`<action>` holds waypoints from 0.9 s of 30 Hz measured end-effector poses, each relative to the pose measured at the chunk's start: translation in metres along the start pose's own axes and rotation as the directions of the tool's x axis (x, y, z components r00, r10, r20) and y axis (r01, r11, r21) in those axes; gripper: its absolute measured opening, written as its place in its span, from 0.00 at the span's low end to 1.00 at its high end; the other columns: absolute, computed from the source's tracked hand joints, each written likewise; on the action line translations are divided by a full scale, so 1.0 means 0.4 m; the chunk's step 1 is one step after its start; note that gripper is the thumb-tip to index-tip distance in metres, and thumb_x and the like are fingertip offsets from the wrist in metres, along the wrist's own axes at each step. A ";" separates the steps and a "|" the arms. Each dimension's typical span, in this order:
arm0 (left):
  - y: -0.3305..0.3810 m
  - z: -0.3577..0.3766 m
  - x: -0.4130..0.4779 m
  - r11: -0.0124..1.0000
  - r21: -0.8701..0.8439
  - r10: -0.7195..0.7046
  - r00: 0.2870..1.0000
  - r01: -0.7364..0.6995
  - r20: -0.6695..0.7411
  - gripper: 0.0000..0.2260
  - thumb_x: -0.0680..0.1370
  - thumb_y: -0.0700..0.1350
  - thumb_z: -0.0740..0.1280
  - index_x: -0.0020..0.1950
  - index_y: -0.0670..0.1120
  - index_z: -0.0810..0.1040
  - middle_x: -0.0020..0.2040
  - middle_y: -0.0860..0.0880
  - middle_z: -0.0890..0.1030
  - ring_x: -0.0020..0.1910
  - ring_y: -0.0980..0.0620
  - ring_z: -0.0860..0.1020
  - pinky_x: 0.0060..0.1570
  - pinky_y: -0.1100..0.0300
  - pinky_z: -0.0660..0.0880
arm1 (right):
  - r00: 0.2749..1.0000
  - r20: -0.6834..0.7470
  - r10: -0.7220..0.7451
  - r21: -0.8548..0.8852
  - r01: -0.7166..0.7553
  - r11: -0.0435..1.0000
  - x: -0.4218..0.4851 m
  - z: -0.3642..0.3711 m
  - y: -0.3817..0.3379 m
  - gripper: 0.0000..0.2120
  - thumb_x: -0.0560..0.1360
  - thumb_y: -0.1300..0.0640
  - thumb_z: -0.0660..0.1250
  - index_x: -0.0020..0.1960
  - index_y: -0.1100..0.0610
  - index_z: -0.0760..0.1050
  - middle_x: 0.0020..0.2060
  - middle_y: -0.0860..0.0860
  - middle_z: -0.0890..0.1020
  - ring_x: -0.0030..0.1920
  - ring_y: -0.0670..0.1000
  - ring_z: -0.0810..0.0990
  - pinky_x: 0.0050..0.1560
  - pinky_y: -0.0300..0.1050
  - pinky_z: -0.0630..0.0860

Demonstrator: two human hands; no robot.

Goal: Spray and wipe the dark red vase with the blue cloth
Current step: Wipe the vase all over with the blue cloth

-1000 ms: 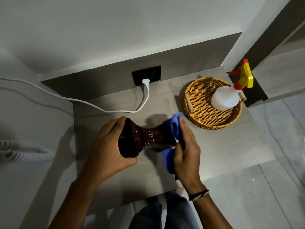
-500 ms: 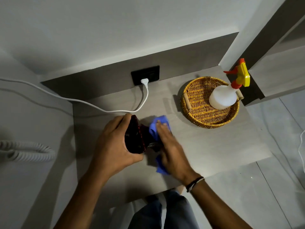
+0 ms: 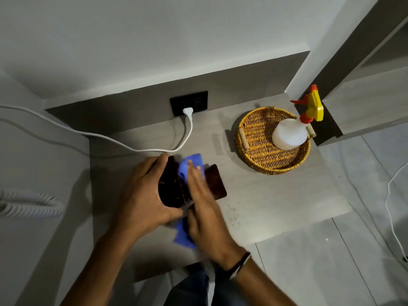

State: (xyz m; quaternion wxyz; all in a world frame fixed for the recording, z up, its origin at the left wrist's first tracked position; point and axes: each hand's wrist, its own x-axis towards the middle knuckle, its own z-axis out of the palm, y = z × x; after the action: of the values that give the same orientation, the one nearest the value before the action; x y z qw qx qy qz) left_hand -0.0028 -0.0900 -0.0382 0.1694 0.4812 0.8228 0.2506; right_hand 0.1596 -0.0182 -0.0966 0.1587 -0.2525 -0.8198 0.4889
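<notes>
The dark red vase (image 3: 217,182) lies on its side above the grey table (image 3: 276,202), its mouth end toward the left. My left hand (image 3: 143,193) grips that mouth end. My right hand (image 3: 205,206) presses the blue cloth (image 3: 191,164) around the vase's narrow middle, and a loose corner of the cloth hangs below my palm. The vase's waist is hidden under the cloth and my fingers. The white spray bottle (image 3: 290,133) with a yellow and red trigger head stands in the wicker basket (image 3: 256,149) at the back right.
A white plug and cable (image 3: 187,129) run from the black wall socket (image 3: 188,102) across the table's back to the left. A coiled white cord (image 3: 28,204) lies at the left. Small droplets speckle the table right of the vase. Another white cable trails on the floor at the right.
My right hand with the cloth slid from the vase's base end toward its middle, then the base end came back into sight. The left hand kept its grip on the mouth end.
</notes>
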 end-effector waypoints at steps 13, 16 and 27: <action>-0.058 -0.027 -0.020 0.962 -0.154 -0.231 0.972 0.224 -0.029 0.28 0.58 0.66 0.79 0.53 0.56 0.79 0.50 0.55 0.84 0.47 0.53 0.83 0.43 0.51 0.83 | 0.848 -0.097 0.522 0.380 -0.453 0.807 0.004 -0.154 0.205 0.34 0.79 0.81 0.55 0.80 0.59 0.70 0.75 0.57 0.78 0.74 0.57 0.78 0.76 0.55 0.76; -0.065 -0.025 -0.017 0.904 -0.225 -0.383 0.922 0.363 -0.051 0.33 0.61 0.73 0.76 0.60 0.57 0.81 0.53 0.56 0.87 0.51 0.55 0.85 0.44 0.58 0.79 | 0.755 0.158 0.636 0.743 -0.515 0.427 0.000 -0.131 0.190 0.30 0.80 0.80 0.53 0.74 0.59 0.77 0.67 0.66 0.84 0.59 0.63 0.86 0.56 0.52 0.88; -0.060 -0.062 -0.033 0.988 0.075 -0.147 0.969 0.135 0.197 0.61 0.61 0.70 0.81 0.87 0.59 0.53 0.88 0.51 0.55 0.86 0.46 0.54 0.81 0.42 0.61 | 0.668 0.290 0.686 0.778 -0.581 0.237 0.065 -0.107 0.206 0.20 0.81 0.78 0.58 0.64 0.68 0.83 0.60 0.72 0.85 0.44 0.63 0.89 0.49 0.57 0.89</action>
State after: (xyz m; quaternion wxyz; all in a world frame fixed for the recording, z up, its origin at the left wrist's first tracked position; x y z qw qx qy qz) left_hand -0.0264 -0.1176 -0.0314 0.2546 0.4494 0.8407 0.1625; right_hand 0.1811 0.0599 -0.1490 0.0908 -0.4821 -0.3038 0.8167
